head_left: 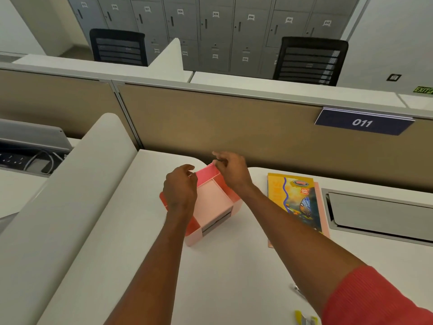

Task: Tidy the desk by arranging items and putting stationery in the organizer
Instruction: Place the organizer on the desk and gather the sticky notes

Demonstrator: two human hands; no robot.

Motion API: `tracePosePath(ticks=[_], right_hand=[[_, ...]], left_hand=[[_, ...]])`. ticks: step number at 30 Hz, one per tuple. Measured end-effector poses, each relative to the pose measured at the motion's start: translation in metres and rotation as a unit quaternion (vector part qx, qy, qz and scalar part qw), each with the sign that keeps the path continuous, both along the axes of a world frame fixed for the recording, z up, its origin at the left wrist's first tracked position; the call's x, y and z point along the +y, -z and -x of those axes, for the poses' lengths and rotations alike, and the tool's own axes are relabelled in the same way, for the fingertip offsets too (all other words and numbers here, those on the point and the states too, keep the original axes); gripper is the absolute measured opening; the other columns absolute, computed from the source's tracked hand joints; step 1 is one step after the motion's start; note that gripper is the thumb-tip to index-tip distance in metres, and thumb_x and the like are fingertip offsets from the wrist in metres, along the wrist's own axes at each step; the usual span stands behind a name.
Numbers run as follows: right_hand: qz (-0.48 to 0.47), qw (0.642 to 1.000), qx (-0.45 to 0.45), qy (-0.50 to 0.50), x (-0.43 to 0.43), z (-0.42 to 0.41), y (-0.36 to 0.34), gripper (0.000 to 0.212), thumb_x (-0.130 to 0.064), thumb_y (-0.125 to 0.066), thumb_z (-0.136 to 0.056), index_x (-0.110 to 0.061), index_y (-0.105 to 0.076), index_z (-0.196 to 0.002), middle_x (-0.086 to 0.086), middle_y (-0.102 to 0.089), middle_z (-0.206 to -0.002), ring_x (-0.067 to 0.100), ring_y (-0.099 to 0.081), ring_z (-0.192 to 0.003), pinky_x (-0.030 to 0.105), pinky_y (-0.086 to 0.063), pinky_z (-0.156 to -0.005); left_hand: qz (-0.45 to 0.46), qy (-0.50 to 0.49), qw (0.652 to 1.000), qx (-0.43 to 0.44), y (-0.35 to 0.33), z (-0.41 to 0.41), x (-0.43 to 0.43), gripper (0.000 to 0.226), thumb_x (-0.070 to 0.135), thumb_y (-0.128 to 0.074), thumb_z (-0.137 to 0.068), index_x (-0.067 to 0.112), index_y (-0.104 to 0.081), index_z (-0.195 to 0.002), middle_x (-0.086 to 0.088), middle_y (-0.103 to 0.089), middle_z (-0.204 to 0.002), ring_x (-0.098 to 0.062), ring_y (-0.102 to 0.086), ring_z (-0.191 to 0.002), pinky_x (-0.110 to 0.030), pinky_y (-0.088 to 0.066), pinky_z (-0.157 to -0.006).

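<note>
The organizer (214, 202) sits at the back of the worktop (234, 266), just left of the book (295, 198). The left hand (180, 188) grips its left wall and the right hand (232, 171) pinches its far rim, probably to steady it while positioning it.

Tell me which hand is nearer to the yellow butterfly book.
Right. The right hand is at the far rim of the pink organizer, just left of the book. The left hand is at the organizer's left side, farther away.
</note>
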State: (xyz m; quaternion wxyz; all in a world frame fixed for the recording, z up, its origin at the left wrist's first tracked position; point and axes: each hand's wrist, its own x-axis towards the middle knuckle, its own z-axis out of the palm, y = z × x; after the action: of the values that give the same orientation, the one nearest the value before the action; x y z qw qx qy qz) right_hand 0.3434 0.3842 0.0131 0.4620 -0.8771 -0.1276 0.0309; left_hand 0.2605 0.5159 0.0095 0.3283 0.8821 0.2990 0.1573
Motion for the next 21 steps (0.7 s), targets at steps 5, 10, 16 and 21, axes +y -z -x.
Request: tracePosePath(ticks=[5,10,16,21], right_hand=[[0.032,0.996,0.07,0.042,-0.041,0.02,0.01,0.03,-0.028,-0.048,-0.1,-0.015,-0.074,-0.11,0.003,-0.073,-0.109,0.022,-0.064,-0.099,0.036,-0.049,-0.087],[0.054,0.996,0.058,0.038,-0.062,0.045,0.02,0.035,-0.022,-0.044,-0.102,-0.011,-0.076,-0.092,0.006,-0.075,-0.085,0.018,-0.064,-0.071,0.032,-0.05,-0.061],[0.026,0.996,0.051,0.067,-0.098,0.092,0.024,0.03,-0.027,-0.049,-0.102,-0.021,-0.078,-0.102,0.001,-0.076,-0.086,0.018,-0.065,-0.071,0.028,-0.047,-0.058],[-0.025,0.992,0.068,0.102,-0.129,0.139,0.031,0.026,-0.031,-0.052,-0.102,-0.032,-0.073,-0.118,-0.015,-0.075,-0.086,0.005,-0.067,-0.075,0.028,-0.058,-0.067]], left_hand=[[0.008,0.018,0.999,0.026,0.008,-0.001,0.004,0.027,0.035,-0.055,-0.098,0.017,-0.072,-0.108,-0.002,-0.073,-0.105,-0.012,-0.06,-0.077,-0.033,-0.052,-0.08],[0.021,0.056,0.998,0.004,0.01,0.006,-0.011,0.027,0.033,-0.053,-0.099,0.016,-0.072,-0.11,-0.003,-0.072,-0.109,-0.008,-0.055,-0.078,-0.027,-0.045,-0.079],[0.023,0.128,0.991,0.022,0.009,0.018,-0.037,0.027,0.031,-0.052,-0.101,0.017,-0.074,-0.108,-0.002,-0.073,-0.108,-0.011,-0.061,-0.082,-0.024,-0.043,-0.079],[0.018,0.193,0.981,0.023,0.013,0.046,-0.059,0.027,0.03,-0.048,-0.103,0.022,-0.074,-0.107,0.002,-0.074,-0.105,-0.003,-0.057,-0.076,-0.011,-0.038,-0.07]])
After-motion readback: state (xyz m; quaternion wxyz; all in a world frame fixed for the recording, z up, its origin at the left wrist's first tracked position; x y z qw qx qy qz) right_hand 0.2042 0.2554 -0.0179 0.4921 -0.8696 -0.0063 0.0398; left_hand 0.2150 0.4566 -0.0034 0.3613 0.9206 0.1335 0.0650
